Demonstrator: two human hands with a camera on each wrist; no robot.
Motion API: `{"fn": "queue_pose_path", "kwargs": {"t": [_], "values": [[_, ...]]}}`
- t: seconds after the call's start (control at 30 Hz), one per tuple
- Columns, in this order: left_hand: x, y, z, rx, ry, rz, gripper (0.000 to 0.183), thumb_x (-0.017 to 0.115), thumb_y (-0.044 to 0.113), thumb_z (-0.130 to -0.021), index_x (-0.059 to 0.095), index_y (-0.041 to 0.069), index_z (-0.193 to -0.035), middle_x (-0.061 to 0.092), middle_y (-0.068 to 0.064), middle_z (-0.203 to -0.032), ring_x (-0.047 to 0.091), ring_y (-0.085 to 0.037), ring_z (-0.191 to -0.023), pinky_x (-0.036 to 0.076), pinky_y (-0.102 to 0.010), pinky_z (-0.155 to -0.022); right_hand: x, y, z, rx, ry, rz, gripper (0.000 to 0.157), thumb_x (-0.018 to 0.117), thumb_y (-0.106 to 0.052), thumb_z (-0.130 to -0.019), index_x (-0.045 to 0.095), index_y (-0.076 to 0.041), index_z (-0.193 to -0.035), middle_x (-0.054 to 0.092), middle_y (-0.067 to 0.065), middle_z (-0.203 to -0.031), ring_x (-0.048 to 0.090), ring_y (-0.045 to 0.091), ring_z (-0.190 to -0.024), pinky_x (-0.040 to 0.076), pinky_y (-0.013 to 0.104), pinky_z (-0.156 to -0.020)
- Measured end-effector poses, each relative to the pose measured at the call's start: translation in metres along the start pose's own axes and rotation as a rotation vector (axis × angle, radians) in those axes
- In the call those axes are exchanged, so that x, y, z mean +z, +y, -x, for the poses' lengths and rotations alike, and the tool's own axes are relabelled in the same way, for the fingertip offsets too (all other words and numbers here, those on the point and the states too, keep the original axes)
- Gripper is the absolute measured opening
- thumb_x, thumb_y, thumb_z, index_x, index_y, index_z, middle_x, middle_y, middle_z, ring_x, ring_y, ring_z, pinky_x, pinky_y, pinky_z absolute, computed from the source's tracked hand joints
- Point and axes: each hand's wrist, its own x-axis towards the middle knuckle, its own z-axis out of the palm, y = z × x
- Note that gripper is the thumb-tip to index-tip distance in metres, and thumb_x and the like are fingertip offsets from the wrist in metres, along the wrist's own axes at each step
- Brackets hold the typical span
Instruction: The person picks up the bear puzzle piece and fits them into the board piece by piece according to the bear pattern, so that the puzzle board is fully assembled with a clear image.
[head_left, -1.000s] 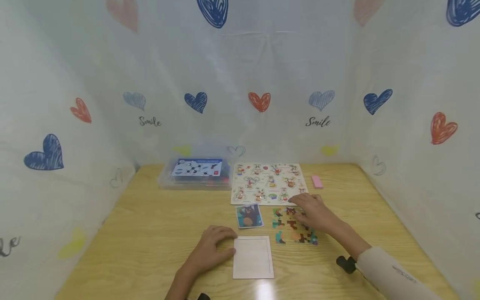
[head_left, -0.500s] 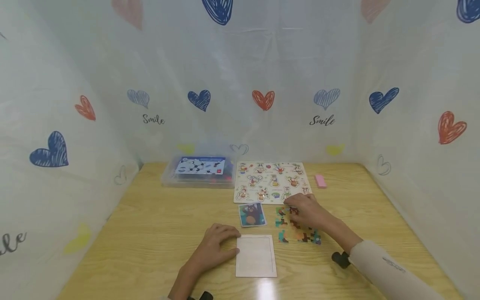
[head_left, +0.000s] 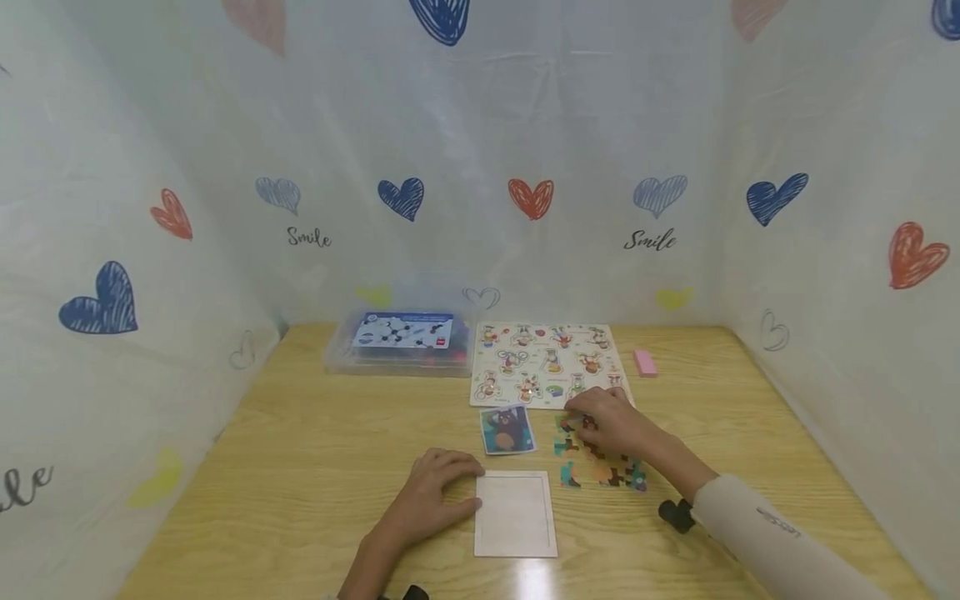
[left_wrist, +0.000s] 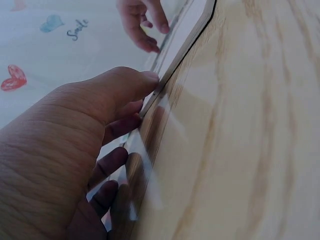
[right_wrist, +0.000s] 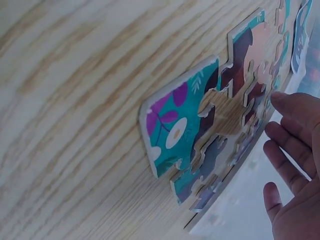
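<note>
A shallow white puzzle tray (head_left: 515, 514) lies on the table. My left hand (head_left: 431, 500) rests along its left edge, thumb on the side and a fingertip by the upper corner; in the left wrist view the thumb (left_wrist: 132, 87) touches the rim. Right of the tray, jigsaw pieces (head_left: 570, 473) with parts of a bear picture lie spread in loose rows. My right hand (head_left: 618, 425) is over their upper part and hides several. In the right wrist view its fingers (right_wrist: 287, 155) are loosely bent, thumb close to the pieces, and no held piece shows.
A bear picture card (head_left: 507, 430) lies above the tray. Behind it are a board with animal figures (head_left: 534, 362) and a clear plastic box (head_left: 401, 342) with a blue label. A pink block (head_left: 645, 363) sits at the back right. A heart-patterned curtain (head_left: 480, 150) surrounds the table.
My right hand has moved slightly left over the upper pieces, its fingers drawing closer together. The left hand stays at the tray's edge. The whole view has shifted a little.
</note>
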Motion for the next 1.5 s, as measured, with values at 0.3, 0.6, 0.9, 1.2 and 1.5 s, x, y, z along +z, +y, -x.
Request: {"fn": "queue_pose_path", "kwargs": {"t": [0.3, 0.6, 0.9, 1.2, 1.5], "values": [[0.0005, 0.0007, 0.0012, 0.010, 0.002, -0.003, 0.034, 0.078, 0.035, -0.086, 0.071, 0.026, -0.119, 0.061, 0.010, -0.129, 0.048, -0.014, -0.116, 0.037, -0.049, -0.097, 0.0021, 0.0016, -0.0024, -0.026, 0.012, -0.010, 0.028, 0.077, -0.011, -0.087, 0.072, -0.010, -0.114, 0.070, 0.002, -0.113, 0.061, 0.024, -0.104, 0.036, 0.047, -0.080], [0.0000, 0.0024, -0.0013, 0.010, -0.008, 0.000, 0.035, 0.077, 0.037, -0.087, 0.071, 0.026, -0.120, 0.061, 0.011, -0.130, 0.048, -0.013, -0.116, 0.036, -0.048, -0.096, 0.0036, 0.0044, -0.0040, -0.051, 0.005, -0.006, 0.025, 0.078, -0.010, -0.087, 0.073, -0.010, -0.111, 0.071, 0.001, -0.110, 0.061, 0.023, -0.101, 0.035, 0.046, -0.081], [-0.0014, 0.0058, -0.0014, 0.000, -0.021, 0.006, 0.036, 0.077, 0.036, -0.087, 0.071, 0.025, -0.120, 0.061, 0.010, -0.130, 0.048, -0.013, -0.115, 0.036, -0.046, -0.095, 0.0053, 0.0044, -0.0079, -0.068, 0.011, 0.016, 0.019, 0.075, -0.009, -0.084, 0.073, -0.013, -0.103, 0.069, 0.000, -0.100, 0.059, 0.023, -0.097, 0.033, 0.045, -0.080], [-0.0023, 0.0045, -0.0023, -0.004, -0.022, 0.004, 0.035, 0.076, 0.036, -0.087, 0.071, 0.026, -0.120, 0.061, 0.010, -0.129, 0.047, -0.013, -0.116, 0.036, -0.047, -0.095, 0.0020, 0.0069, -0.0091, -0.092, 0.084, 0.067, 0.025, 0.075, -0.009, -0.079, 0.072, -0.008, -0.105, 0.070, 0.002, -0.100, 0.060, 0.023, -0.093, 0.032, 0.042, -0.076], [-0.0038, 0.0023, -0.0007, 0.000, -0.018, 0.010, 0.036, 0.078, 0.032, -0.085, 0.071, 0.023, -0.119, 0.061, 0.009, -0.129, 0.048, -0.015, -0.116, 0.037, -0.048, -0.095, -0.0023, -0.0021, -0.0083, -0.103, 0.115, 0.071, 0.023, 0.073, -0.009, -0.082, 0.071, -0.010, -0.104, 0.069, 0.002, -0.101, 0.059, 0.022, -0.092, 0.030, 0.039, -0.074]]}}
